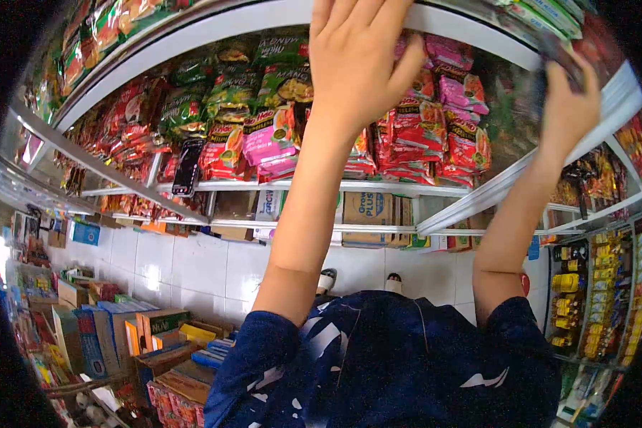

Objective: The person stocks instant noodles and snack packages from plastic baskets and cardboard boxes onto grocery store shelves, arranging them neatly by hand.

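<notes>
My left hand [364, 60] reaches up against the white edge of the upper shelf [264, 23], its thumb held apart and its fingertips cut off by the top of the view. Behind that arm lie rows of red and pink noodle packets [417, 132] and green noodle packets [285, 85] in the glass-fronted case. On the right, my right hand [572, 107] is raised beside the case's white frame, fingers curled around a dark, motion-blurred thing [560, 53] whose kind I cannot make out. Above it, green-and-white packets [549, 16] lie on the upper shelf.
A dark phone-like object [187, 167] stands at the case's front rail. Cardboard cartons [367, 210] sit low under the case. Bottles of yellow oil [598, 307] line a rack at right. Boxes [157, 328] are piled at lower left on the tiled floor [200, 260].
</notes>
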A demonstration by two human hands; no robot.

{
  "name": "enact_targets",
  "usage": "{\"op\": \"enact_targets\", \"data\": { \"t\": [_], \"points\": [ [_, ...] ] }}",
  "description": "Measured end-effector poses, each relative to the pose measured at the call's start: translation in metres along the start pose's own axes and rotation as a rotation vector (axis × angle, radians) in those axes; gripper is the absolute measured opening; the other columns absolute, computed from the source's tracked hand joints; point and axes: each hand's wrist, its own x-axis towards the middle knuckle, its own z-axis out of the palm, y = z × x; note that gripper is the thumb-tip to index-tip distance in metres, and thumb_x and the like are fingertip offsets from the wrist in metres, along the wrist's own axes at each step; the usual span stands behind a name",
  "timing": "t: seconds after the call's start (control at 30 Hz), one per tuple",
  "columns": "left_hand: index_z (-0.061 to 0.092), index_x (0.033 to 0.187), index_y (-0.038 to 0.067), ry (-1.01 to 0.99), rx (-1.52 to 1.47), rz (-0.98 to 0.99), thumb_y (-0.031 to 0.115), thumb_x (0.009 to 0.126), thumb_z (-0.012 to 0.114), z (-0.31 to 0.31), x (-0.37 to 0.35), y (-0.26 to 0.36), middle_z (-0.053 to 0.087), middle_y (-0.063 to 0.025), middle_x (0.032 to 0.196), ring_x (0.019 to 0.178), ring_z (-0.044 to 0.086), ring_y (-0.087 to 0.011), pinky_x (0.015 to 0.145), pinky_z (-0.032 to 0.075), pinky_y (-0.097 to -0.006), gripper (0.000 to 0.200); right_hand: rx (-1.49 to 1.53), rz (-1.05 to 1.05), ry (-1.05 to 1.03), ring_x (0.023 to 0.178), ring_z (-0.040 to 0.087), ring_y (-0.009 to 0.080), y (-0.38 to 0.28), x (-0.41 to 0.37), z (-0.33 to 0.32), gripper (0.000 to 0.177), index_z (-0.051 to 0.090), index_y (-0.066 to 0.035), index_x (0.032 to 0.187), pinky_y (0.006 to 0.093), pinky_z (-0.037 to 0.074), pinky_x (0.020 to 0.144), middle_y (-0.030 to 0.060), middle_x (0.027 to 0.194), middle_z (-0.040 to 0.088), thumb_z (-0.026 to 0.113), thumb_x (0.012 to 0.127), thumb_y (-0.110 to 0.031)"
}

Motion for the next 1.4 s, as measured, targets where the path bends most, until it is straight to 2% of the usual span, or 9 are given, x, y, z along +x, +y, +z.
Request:
{"op": "enact_targets", "data": {
  "t": [0.2,0.27,0.47,0.57,0.67,0.9,1.0,1.2,1.4],
  "points": [
    [0.053,0.108,0.005,-0.001,0.06,0.019,0.02,0.069,0.058,0.007,-0.007,-0.009,0.054,-0.0091,0.111,0.107,0.046,-0.0257,0.096,0.025,-0.039,0.042,0.017,-0.333,-0.388,0.067,0.055,0.023,-0.103,0.017,0.033,0.027,0.058,0.0,0.087,0.0327,0.043,0.061,0.0124,0.077,0.059,0.056,0.066,-0.017],
    [0.054,0.103,0.009,0.001,0.055,0.027,0.021,0.069,0.057,0.008,-0.003,-0.007,0.055,-0.0057,0.102,0.102,0.047,-0.0234,0.094,0.028,-0.0387,0.036,0.121,0.154,-0.897,0.065,0.054,0.0206,-0.108,0.048,0.003,0.028,0.058,0.002,0.087,0.0315,0.043,0.061,0.0132,0.073,0.059,0.056,0.067,-0.017],
    [0.053,0.108,0.009,-0.038,0.012,0.001,0.021,0.072,0.057,0.005,-0.004,-0.003,0.054,-0.0062,0.109,0.106,0.045,-0.0242,0.096,0.024,-0.0391,0.038,-0.359,0.272,-0.576,0.061,0.056,0.0198,-0.025,0.071,-0.01,0.032,0.062,0.004,0.083,0.031,0.045,0.059,0.0139,0.067,0.059,0.056,0.071,-0.025],
    [0.056,0.106,0.008,-0.038,0.02,-0.036,0.018,0.07,0.061,0.004,-0.001,0.001,0.056,-0.0078,0.107,0.106,0.047,-0.0238,0.095,0.027,-0.0365,0.038,-0.242,0.319,-1.009,0.067,0.057,0.0169,-0.091,0.061,0.009,0.032,0.064,-0.002,0.086,0.0303,0.045,0.062,0.0134,0.074,0.06,0.055,0.077,-0.032],
    [0.052,0.107,0.005,-0.063,0.043,-0.048,0.015,0.068,0.054,0.005,-0.006,-0.005,0.053,-0.0098,0.111,0.109,0.044,-0.027,0.098,0.023,-0.041,0.04,-0.104,-0.266,-0.55,0.063,0.062,0.03,-0.094,0.013,0.07,0.037,0.065,-0.004,0.071,0.0407,0.049,0.061,0.0163,0.067,0.062,0.055,0.067,-0.039],
    [0.056,0.107,0.005,-0.125,-0.05,-0.098,0.028,0.077,0.043,-0.002,0.004,0.002,0.056,-0.0102,0.108,0.107,0.047,-0.0245,0.096,0.023,-0.0362,0.039,-0.159,-0.062,-0.529,0.073,0.058,0.0347,-0.014,0.043,0.001,0.039,0.067,-0.006,0.079,0.0414,0.047,0.065,0.0209,0.078,0.058,0.055,0.073,-0.043],
    [0.055,0.11,0.005,-0.162,-0.117,-0.22,0.027,0.075,0.05,-0.004,0.015,0.013,0.055,-0.0111,0.11,0.107,0.047,-0.0247,0.096,0.025,-0.0364,0.041,-0.437,0.144,-0.713,0.1,0.046,0.0184,-0.021,0.057,-0.028,0.036,0.064,-0.014,0.098,0.0362,0.041,0.078,0.0138,0.095,0.057,0.053,0.081,-0.044],
    [0.036,0.127,0.006,-0.258,-0.329,0.045,0.028,0.064,0.071,0.036,0.056,0.078,0.042,-0.0185,0.123,0.11,0.042,-0.0358,0.092,0.033,-0.0425,0.075,0.545,-0.003,-0.562,0.077,0.056,0.034,-0.029,0.038,-0.008,0.038,0.058,0.001,0.084,0.0398,0.043,0.069,0.021,0.079,0.058,0.045,0.084,-0.035],
    [0.058,0.102,0.015,-0.372,-0.177,0.067,0.008,0.057,0.067,0.028,0.065,0.056,0.054,-0.0129,0.092,0.083,0.053,-0.0294,0.071,0.043,-0.0375,0.046,0.114,-0.234,-0.282,0.068,0.056,0.0292,0.019,0.036,-0.007,0.026,0.061,-0.003,0.077,0.0368,0.043,0.062,0.0113,0.07,0.058,0.053,0.079,-0.028]
  ]
}}
